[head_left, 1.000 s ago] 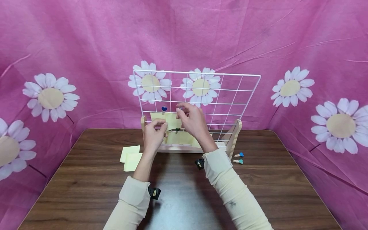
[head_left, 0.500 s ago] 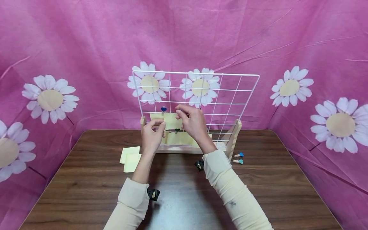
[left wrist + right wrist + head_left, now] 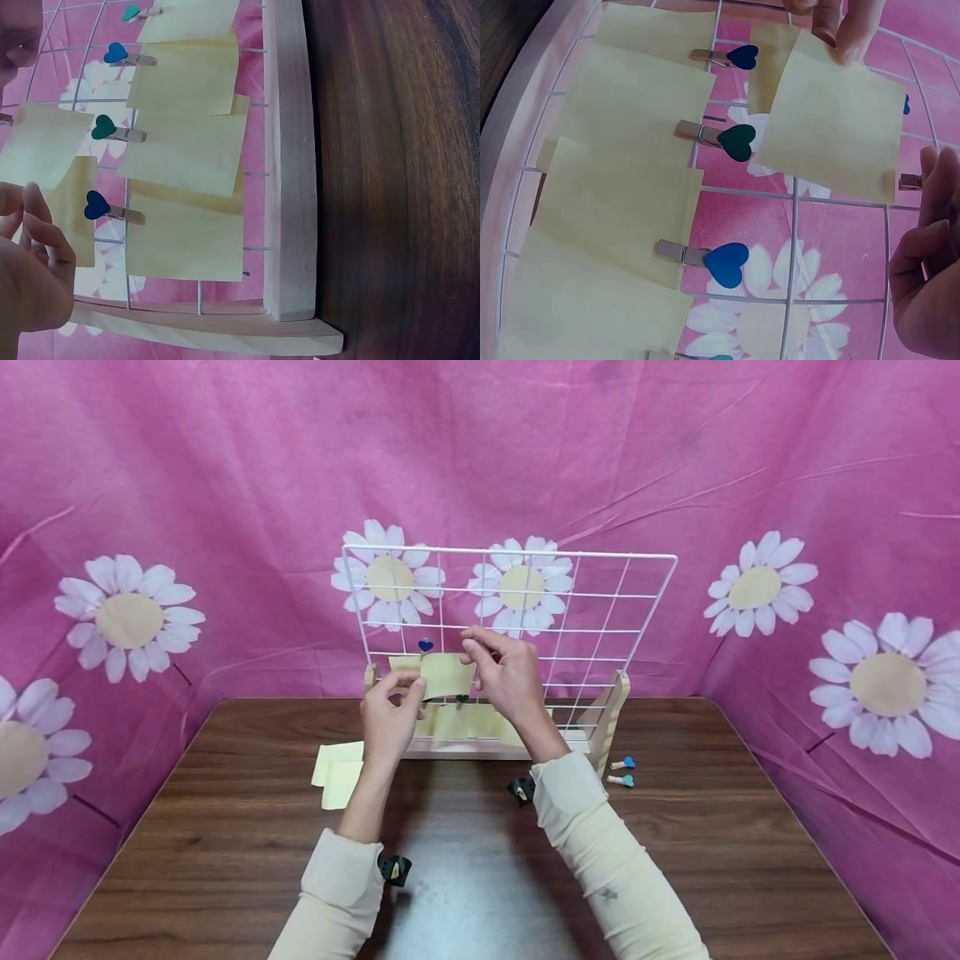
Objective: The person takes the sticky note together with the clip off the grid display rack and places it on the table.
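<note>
My left hand (image 3: 392,714) pinches a pale yellow sticky note (image 3: 447,675) by its edge, in front of a white wire grid (image 3: 510,553). At the note's opposite edge, my right hand (image 3: 510,677) pinches a small wooden clothespin, whose tip (image 3: 910,181) shows in the right wrist view close to the paper; the rest is hidden by fingers. Behind the held note, another note (image 3: 84,217) hangs on the grid under a blue heart clothespin (image 3: 426,645). Below hangs a row of several notes (image 3: 187,150), with heart clothespins in blue (image 3: 96,205) and green (image 3: 103,127).
Two loose sticky notes (image 3: 341,783) overlap on the brown table (image 3: 465,877), left of the grid. To its right lie two heart clothespins, one blue (image 3: 624,763) and one teal (image 3: 622,781). A wooden stand (image 3: 615,718) bears the grid. Pink flowered cloth (image 3: 480,452) surrounds the table.
My left hand has shifted slightly left with the note, which now leaves more of its left part showing over the hanging one. My right hand has stayed almost in place.
</note>
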A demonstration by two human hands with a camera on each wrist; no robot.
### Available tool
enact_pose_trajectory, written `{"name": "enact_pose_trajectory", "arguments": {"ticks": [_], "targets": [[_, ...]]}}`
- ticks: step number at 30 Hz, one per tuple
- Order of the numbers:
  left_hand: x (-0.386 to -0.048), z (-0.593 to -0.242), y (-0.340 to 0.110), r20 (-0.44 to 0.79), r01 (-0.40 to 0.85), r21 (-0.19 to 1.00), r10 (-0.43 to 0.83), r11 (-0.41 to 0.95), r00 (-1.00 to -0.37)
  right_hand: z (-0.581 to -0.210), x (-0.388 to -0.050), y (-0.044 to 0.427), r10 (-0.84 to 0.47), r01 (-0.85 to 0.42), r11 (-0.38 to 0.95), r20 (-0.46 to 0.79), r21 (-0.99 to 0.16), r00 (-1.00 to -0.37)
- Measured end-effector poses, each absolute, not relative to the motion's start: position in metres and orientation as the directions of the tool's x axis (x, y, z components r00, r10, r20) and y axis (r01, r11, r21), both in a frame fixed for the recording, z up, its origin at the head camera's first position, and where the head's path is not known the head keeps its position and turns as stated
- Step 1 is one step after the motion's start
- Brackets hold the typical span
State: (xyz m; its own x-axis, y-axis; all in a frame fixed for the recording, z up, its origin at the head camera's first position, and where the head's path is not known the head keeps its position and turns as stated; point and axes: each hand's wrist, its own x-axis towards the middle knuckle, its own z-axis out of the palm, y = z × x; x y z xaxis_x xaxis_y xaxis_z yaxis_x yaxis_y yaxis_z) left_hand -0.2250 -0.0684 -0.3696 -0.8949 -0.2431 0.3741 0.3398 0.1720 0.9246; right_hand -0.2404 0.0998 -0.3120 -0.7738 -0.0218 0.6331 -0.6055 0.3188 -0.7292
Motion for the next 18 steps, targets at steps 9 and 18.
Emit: {"name": "enact_pose_trajectory", "arguments": {"ticks": [9,18], "targets": [[-0.222,-0.371,-0.072,0.408,0.378,0.911,-0.224,0.166,-0.885,-0.315,-0.237,0.106,-0.018,-0.617,0.310,0.645,-0.723,-0.764],[-0.218,-0.373,-0.079,0.373,0.359,0.928,-0.218,0.104,-0.902,-0.315,-0.228,0.118,0.019,-0.549,0.298,0.580,-0.781,-0.814]]}}
